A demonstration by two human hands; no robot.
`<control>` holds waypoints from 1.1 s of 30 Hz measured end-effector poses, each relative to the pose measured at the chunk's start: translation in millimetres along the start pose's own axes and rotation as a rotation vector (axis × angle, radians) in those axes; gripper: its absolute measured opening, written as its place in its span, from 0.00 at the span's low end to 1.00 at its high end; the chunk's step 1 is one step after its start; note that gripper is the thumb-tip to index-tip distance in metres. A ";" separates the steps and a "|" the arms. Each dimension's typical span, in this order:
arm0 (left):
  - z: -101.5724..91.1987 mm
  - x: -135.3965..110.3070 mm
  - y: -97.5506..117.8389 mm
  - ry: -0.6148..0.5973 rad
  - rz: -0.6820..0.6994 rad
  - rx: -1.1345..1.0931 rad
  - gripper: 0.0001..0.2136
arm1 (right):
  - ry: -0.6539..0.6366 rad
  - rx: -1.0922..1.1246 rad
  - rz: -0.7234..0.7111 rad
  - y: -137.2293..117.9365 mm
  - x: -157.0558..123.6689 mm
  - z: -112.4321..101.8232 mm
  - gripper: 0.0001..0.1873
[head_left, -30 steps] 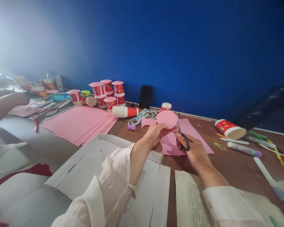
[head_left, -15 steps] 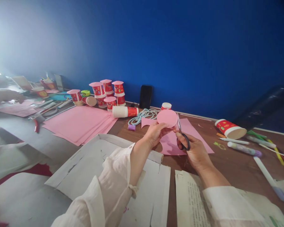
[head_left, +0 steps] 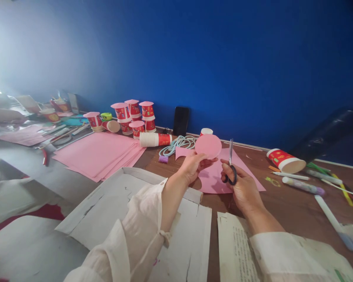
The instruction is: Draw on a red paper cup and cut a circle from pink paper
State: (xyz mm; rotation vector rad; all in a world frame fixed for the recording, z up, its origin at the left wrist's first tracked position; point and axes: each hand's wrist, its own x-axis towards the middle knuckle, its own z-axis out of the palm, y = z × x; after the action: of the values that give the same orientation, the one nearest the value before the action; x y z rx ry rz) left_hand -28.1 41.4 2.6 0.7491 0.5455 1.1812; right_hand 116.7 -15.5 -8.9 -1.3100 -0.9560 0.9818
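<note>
My left hand point(head_left: 193, 166) pinches the lower edge of a round pink paper disc point(head_left: 208, 145), held up over the table. In my right hand point(head_left: 243, 188) is a pair of black-handled scissors point(head_left: 230, 172), fingers in the loops and blades pointing up. The blades look nearly closed and stand a little to the right of the disc, apart from it. Beneath both hands lies a pink sheet point(head_left: 241, 172) with curved pieces cut out of its left side.
Red paper cups with pink disc tops point(head_left: 122, 112) stand behind a pile of pink sheets point(head_left: 97, 154). Nearby are a cup stack point(head_left: 154, 139), pale blue cord point(head_left: 179, 145) and a phone point(head_left: 181, 120). Markers point(head_left: 302, 185) and a tipped cup point(head_left: 285, 160) lie right. Another person's arm point(head_left: 2, 116) shows far left.
The scissors have moved right, away from the disc's edge, as my right hand shifted slightly. My left hand and the disc have barely moved.
</note>
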 end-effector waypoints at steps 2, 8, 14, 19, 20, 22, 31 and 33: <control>-1.6 1.1 -1.4 0.007 -0.032 0.021 0.12 | 0.034 0.116 -0.004 3.5 3.7 0.0 0.30; -0.9 0.8 -3.4 -0.006 -0.162 0.126 0.09 | 0.052 0.273 -0.028 4.9 11.3 -3.5 0.30; 2.9 -1.5 -7.7 -0.022 -0.226 0.262 0.09 | 0.083 0.246 -0.103 7.6 13.3 -8.0 0.27; 3.3 -2.4 -11.2 -0.058 -0.244 0.280 0.13 | 0.124 0.251 -0.122 11.9 16.6 -10.0 0.28; 3.5 -2.7 -11.4 -0.063 -0.236 0.274 0.13 | 0.129 0.251 -0.125 12.5 16.8 -10.0 0.28; 4.2 -3.3 -11.7 -0.057 -0.214 0.245 0.14 | 0.132 0.252 -0.126 13.3 16.2 -9.2 0.29; 5.2 -0.8 -18.4 0.038 -0.188 0.078 0.19 | 0.112 0.184 -0.132 11.7 8.3 -1.4 0.28; 5.4 -0.5 -18.7 0.057 -0.193 0.037 0.18 | 0.101 0.185 -0.126 11.2 7.6 0.0 0.28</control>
State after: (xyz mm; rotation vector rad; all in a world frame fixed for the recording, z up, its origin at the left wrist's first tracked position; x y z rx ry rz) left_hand -12.8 36.1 -8.2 0.6800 0.6740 1.0183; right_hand 118.7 -8.1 -20.0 -1.1201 -0.8393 0.8768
